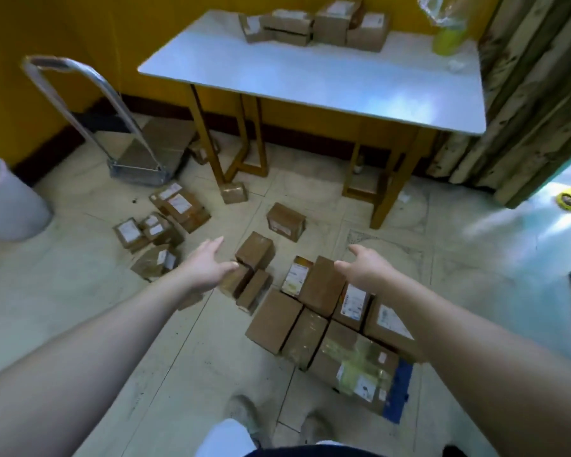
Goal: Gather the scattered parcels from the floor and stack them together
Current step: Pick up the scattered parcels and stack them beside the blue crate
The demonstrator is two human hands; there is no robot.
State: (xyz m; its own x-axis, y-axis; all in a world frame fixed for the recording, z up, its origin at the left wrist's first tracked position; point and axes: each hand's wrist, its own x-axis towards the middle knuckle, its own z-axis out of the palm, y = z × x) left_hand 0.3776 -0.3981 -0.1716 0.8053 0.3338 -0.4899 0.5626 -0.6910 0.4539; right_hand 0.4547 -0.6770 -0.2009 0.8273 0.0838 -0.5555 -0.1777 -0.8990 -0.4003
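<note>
Head view: the left hand [208,268] and right hand [366,268] reach forward, fingers relaxed and spread, holding nothing. In front of the desk [310,77], a packed group of parcels [327,324] lies side by side on the floor, unstacked. Loose parcels [165,225] lie off the desk's left front, and a lone parcel [234,192] sits by its leg. Roughly half gathered, I judge; stacking is not begun.
</note>
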